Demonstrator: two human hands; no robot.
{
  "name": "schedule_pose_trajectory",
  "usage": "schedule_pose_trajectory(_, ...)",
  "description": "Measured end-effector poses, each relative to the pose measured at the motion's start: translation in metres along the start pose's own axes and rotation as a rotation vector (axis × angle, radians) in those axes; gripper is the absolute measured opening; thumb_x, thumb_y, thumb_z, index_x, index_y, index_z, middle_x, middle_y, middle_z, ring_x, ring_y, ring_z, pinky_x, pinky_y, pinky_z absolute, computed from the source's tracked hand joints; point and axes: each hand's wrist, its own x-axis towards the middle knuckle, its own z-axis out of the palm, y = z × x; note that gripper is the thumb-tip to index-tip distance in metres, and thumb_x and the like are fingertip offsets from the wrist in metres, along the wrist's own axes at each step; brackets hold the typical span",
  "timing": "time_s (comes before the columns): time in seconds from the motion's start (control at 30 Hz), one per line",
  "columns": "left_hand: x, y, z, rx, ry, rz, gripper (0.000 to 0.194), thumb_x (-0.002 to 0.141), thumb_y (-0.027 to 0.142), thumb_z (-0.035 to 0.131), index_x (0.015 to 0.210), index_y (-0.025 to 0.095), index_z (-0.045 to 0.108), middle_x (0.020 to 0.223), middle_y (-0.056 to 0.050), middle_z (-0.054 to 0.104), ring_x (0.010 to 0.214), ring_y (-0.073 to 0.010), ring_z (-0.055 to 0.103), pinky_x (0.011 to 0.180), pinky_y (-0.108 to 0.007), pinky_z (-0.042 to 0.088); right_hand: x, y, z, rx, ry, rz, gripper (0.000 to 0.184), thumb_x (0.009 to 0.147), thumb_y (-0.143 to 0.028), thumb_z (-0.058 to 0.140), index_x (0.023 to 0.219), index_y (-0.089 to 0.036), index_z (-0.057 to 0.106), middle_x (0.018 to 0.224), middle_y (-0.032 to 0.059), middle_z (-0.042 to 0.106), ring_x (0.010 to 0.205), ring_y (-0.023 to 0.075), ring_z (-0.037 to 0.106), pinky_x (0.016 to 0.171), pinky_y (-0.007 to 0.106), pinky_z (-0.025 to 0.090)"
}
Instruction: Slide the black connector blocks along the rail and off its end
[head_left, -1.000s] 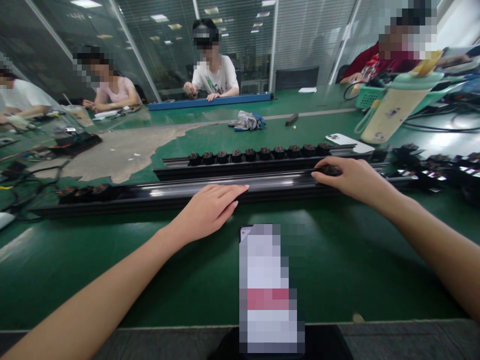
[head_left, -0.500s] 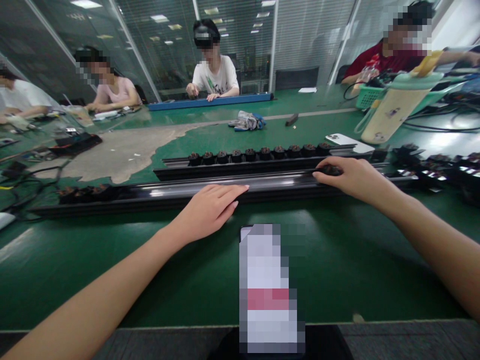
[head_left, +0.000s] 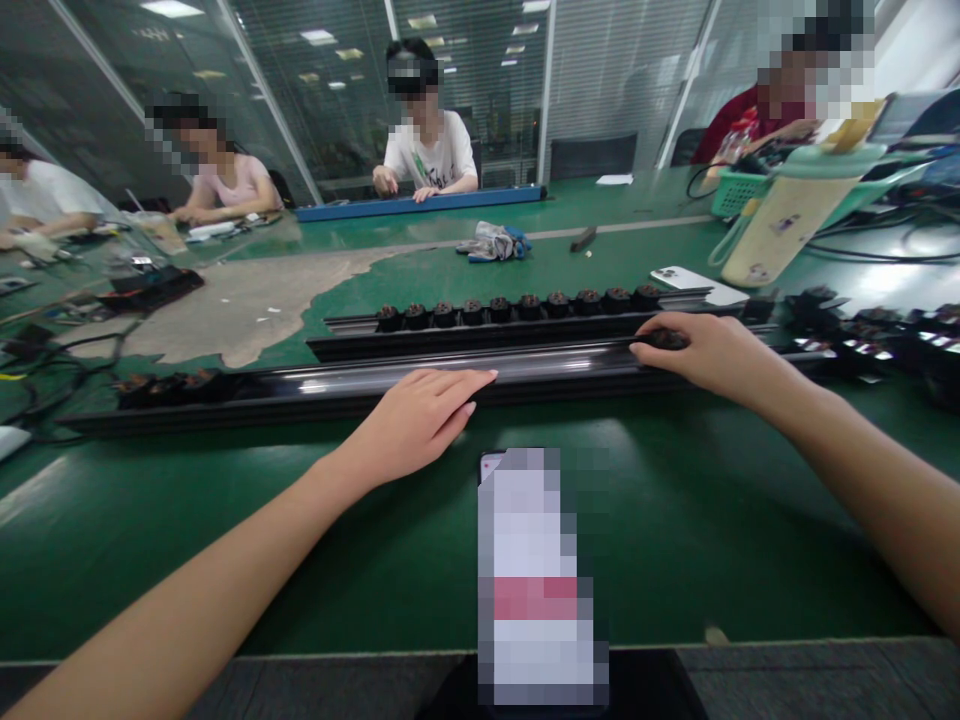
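A long black rail (head_left: 322, 383) with a shiny channel lies across the green table. My left hand (head_left: 409, 425) rests on its near edge, fingers stretched out and thumb apart. Toward the rail's right part, my right hand (head_left: 705, 350) pinches a small black socket module (head_left: 666, 340) at the channel; the fingers partly hide it. Several similar modules (head_left: 169, 387) with copper-coloured contacts sit at the rail's left end. Just behind lies a second black rail (head_left: 349, 346), with a row of round black modules (head_left: 499, 311) along it.
Loose black modules (head_left: 862, 330) are heaped at the right. A phone (head_left: 536, 560) lies near the front edge, and a white phone (head_left: 697, 284) lies behind the rails. Beyond are a pale tumbler (head_left: 791, 225), a green basket (head_left: 739, 195), gloves (head_left: 495, 242) and several seated people.
My right hand has shifted very slightly to the right with the module. My left hand stays in place. At the far right, a person in red has drawn an outstretched arm back.
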Motion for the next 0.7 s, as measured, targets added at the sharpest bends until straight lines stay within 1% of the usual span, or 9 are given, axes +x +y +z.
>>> schedule_pose_trajectory(0.17,0.0001,-0.0002,0.0012,0.006,0.002,-0.002,0.043,0.108,0.028,0.036,0.147,0.016,0.052,0.144,-0.01,0.064,0.129,-0.0229,0.062,0.108,-0.042,0.048,0.0021,0.0037,-0.002,0.009,-0.025,0.005,0.049,0.082,-0.065,0.057,0.109,-0.028,0.075,0.103,0.0072,0.074,0.095,0.0281,0.067,0.085,0.042,0.05)
schedule_pose_trajectory(0.4,0.0006,0.0002,-0.0002,0.0,0.001,-0.002,0.043,0.108,0.027,0.037,0.147,0.015,0.051,0.144,-0.011,0.064,0.129,-0.023,0.062,0.108,-0.043,0.048,0.0018,0.0019,-0.0045,0.018,-0.043,0.025,0.049,0.081,-0.064,0.057,0.11,-0.028,0.074,0.106,0.0068,0.074,0.097,0.0287,0.066,0.087,0.043,0.05)
schedule_pose_trajectory(0.7,0.0006,0.0008,-0.0009,-0.01,-0.002,-0.005,0.044,0.108,0.027,0.036,0.147,0.016,0.052,0.145,-0.01,0.063,0.129,-0.0226,0.062,0.109,-0.043,0.048,0.0015,0.0046,-0.0029,0.002,-0.017,-0.009,0.05,0.083,-0.065,0.056,0.11,-0.027,0.075,0.103,0.0072,0.074,0.093,0.0273,0.066,0.086,0.042,0.05)
